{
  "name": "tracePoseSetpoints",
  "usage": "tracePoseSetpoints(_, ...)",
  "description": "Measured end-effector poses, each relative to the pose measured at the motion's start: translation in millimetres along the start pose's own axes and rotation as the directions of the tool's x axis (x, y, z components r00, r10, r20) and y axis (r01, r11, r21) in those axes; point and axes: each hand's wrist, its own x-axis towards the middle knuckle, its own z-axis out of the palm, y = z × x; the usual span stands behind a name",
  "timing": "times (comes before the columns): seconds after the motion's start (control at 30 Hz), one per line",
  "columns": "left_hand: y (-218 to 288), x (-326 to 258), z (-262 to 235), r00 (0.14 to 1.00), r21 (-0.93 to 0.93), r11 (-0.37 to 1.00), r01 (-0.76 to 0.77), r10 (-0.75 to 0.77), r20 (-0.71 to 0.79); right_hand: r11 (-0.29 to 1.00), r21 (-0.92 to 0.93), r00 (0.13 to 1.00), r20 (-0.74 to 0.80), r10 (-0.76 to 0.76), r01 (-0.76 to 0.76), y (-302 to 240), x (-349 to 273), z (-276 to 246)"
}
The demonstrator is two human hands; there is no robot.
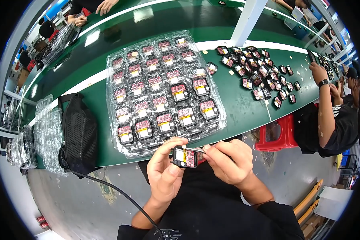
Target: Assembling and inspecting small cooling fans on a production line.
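Note:
My left hand (163, 176) grips a small black square case, like an open watch body (191, 159), by its left edge. Inside it show a red circuit board, a white block and a yellow strip. With its thumb and fingers pinched, my right hand (233, 162) holds a pair of tweezers (197, 150), whose tip reaches the upper edge of the case. Just beyond both hands lies a stack of clear plastic trays (222, 125). Similar watch bodies (165, 122) sit in several front and right-hand pockets; red boards also show in the pockets behind, seen through clear plastic.
Many loose watch bodies (263, 71) are heaped on the green table (244, 114) to the right. At left are a black mesh bag (81, 134), a black cable (120, 192) and clear trays (48, 138). A co-worker (328, 120) sits by a red stool (276, 136). A white post (249, 20) stands behind.

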Motion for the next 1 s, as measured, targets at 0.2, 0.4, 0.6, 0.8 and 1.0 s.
tracePoseSetpoints(0.2, 4, 1, 3, 0.999, -0.017, 1.0, 0.014, -0.015, -0.041, 0.934, 0.233, 0.962, 0.088, 0.257, -0.271, -3, 5, -2)
tracePoseSetpoints(0.4, 1, 1, -5, 1.0, 0.083, 0.997, 0.004, -0.004, 0.004, 0.903, 0.242, 0.931, 0.171, 0.321, -0.356, -4, 7, -4)
tracePoseSetpoints(0.6, 7, -1, 2, 0.996, 0.0, 0.997, 0.071, -0.071, -0.057, 0.978, 0.078, 0.978, 0.096, 0.185, -0.193, -7, 6, -1)
tracePoseSetpoints(0.8, 8, -1, 5, 0.998, 0.077, 0.997, 0.031, -0.026, -0.063, 0.989, 0.046, 0.987, 0.076, 0.138, -0.142, -6, 1, 3)
tracePoseSetpoints(1.0, 11, -1, 3, 0.993, 0.006, 0.996, 0.093, -0.092, -0.073, 0.992, 0.06, 0.992, 0.064, 0.109, -0.112, -3, 1, 4)
